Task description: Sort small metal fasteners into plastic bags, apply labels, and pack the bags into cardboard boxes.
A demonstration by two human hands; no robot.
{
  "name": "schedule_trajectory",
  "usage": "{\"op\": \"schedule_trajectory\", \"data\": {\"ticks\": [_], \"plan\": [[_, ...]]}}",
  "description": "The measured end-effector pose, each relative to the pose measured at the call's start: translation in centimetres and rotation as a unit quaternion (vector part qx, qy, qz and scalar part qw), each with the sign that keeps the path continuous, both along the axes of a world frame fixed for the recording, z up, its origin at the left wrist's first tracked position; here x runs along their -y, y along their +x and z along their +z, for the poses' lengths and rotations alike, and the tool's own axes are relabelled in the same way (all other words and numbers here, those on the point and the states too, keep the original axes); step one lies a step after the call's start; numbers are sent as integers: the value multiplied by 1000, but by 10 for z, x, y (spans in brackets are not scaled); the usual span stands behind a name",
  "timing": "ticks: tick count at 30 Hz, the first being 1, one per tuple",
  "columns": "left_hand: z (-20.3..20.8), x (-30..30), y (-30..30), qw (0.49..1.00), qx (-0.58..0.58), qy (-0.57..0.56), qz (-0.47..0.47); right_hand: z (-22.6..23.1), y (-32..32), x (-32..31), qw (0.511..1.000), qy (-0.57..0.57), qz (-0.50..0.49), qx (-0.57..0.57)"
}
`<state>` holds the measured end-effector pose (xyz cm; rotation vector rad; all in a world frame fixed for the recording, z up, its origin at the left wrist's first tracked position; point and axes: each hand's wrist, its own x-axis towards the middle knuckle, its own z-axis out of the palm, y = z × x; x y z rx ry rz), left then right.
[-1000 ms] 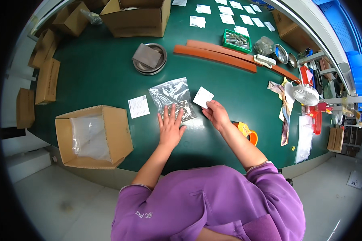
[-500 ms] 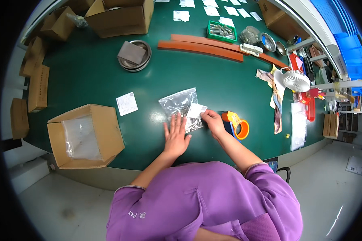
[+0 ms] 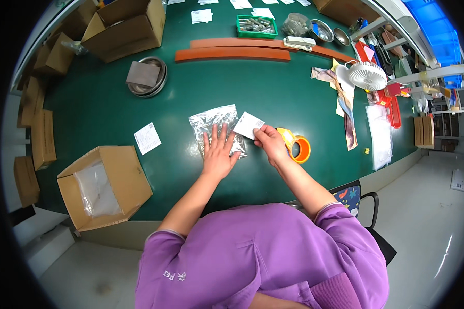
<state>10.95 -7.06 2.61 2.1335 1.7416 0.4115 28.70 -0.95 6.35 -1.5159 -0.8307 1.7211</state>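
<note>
White lettering [image 3: 174, 276] on purple shirt [image 3: 304, 247], illegible print [image 3: 251, 122] on held card [image 3: 246, 125]

Looks like a workshop's packing area, judging by the broad green worktop [image 3: 216, 85] edged with cardboard boxes [image 3: 44, 138], a clear plastic bag [image 3: 214, 114], a green tray [image 3: 257, 35] of small metal parts [image 3: 255, 23], scattered paper slips [image 3: 201, 16], an orange tape dispenser [image 3: 305, 149] and blue plastic bins [image 3: 438, 38] off to the right.

On the green desk [image 3: 252, 85], a flat clear plastic bag [image 3: 214, 116] is lying mid-frame, a round orange tape dispenser [image 3: 305, 149] is resting to its right, and round grey metal bowls [image 3: 162, 77] are standing upper left.
</note>
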Motion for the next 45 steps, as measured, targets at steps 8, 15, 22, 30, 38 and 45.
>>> {"op": "schedule_trajectory", "data": {"ticks": [8,15,22,30,38,45], "plan": [[-8,-8,-1,994,99,18,38,9,-8,-8,999,-33,18,-33],[21,-10,-13,744,604,-125,256,-6,-29,20,982,-112,11,-152],[4,18,-51,791,520,-182,266,-12,-34,49,981,-6,185,54],[12,8,-35,906,311,26,287,-16,-39,5,935,119,206,265],[8,30,-15,998,55,29,15,-27,-48,-7,901,128,214,356],[0,35,-14,999,33,25,17,-18,-40,2,784,450,223,364]]}}
